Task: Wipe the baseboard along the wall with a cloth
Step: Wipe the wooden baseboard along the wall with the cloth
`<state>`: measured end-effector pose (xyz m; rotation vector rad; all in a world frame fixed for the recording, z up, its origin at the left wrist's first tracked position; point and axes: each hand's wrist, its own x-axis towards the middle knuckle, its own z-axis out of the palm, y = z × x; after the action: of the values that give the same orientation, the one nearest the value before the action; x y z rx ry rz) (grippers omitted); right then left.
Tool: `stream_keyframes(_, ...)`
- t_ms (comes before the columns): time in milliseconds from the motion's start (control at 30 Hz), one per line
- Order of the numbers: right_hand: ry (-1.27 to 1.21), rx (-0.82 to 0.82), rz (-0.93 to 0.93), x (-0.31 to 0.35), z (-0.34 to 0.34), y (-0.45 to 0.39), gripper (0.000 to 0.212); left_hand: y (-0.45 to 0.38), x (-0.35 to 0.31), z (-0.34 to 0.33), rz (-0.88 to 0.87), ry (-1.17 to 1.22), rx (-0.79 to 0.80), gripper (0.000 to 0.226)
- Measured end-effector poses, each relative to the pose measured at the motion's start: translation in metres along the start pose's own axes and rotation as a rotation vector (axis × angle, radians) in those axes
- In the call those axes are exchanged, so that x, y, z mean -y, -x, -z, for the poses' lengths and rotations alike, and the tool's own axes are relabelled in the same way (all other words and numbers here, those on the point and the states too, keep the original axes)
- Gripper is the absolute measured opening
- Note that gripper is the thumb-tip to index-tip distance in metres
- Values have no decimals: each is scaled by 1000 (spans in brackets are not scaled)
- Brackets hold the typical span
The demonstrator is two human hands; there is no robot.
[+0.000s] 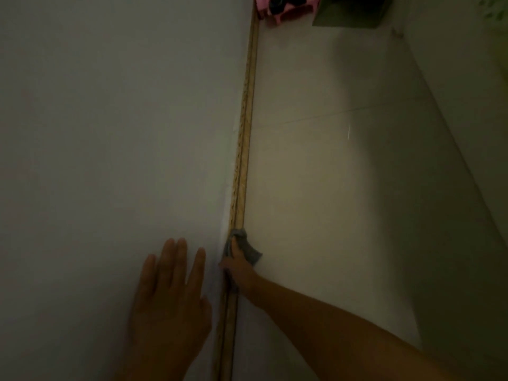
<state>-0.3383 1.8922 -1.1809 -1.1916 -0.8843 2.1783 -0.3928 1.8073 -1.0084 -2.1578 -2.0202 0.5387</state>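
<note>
A narrow tan baseboard (245, 127) runs from the bottom of the view up to the far top, between the white wall on the left and the pale tiled floor on the right. My right hand (237, 266) presses a crumpled grey cloth (248, 247) against the baseboard low in the view, with the cloth bunched ahead of the fingers and spilling onto the floor. My left hand (170, 295) lies flat on the wall with its fingers spread, just left of the baseboard and holding nothing.
A pink plastic rack (277, 8) with dark items stands at the far end of the baseboard. A dark green object (349, 12) sits beside it. A white panel or furniture side (453, 149) borders the floor on the right, which makes a narrow corridor. The light is dim.
</note>
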Motion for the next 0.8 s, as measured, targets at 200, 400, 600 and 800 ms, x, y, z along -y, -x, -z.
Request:
stream_keyframes(200,86,54,26,-8,0,16,78,5,4,-4,-38,-58,-14,72)
stream_keyframes(400,84,39,69,-32,-5,27,78,16,1,20,32,-411,96,88)
stream_keyframes(600,46,69,29,-28,-9,38,90,25,12,35,-68,-603,192,78)
stream_keyframes(800,86,57,132,-48,-9,36,89,34,26,35,-188,-513,160,68)
